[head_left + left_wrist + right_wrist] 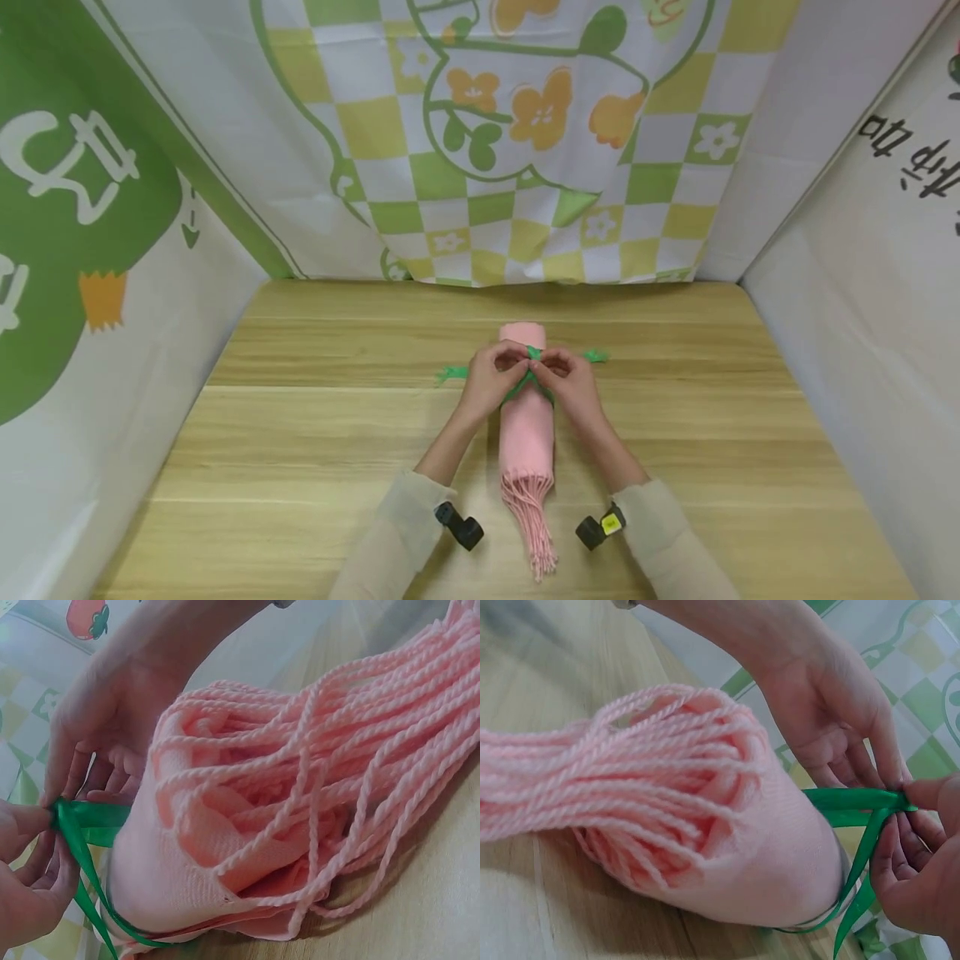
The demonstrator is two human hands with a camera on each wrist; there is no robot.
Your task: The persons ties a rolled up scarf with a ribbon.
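Observation:
A pink scarf (527, 442), rolled into a thick cylinder, lies lengthwise on the wooden table, its twisted fringe (532, 521) trailing towards me. Round the roll's far half runs a green ribbon (862, 851), gathered at a knot on top. My left hand (489, 385) pinches the ribbon at the knot between thumb and fingers. From the other side my right hand (573, 387) pinches it too, the fingertips of both hands meeting there. Loose ribbon ends stick out left and right beyond the hands. In the left wrist view, ribbon loops (97, 817) stand up off the roll.
The wooden table (337, 433) spreads to both sides of the scarf. A checked, flowered cloth (525, 217) hangs at its back edge, with printed white panels on the left and right. Black wrist cameras (459, 527) sit at both sleeve cuffs.

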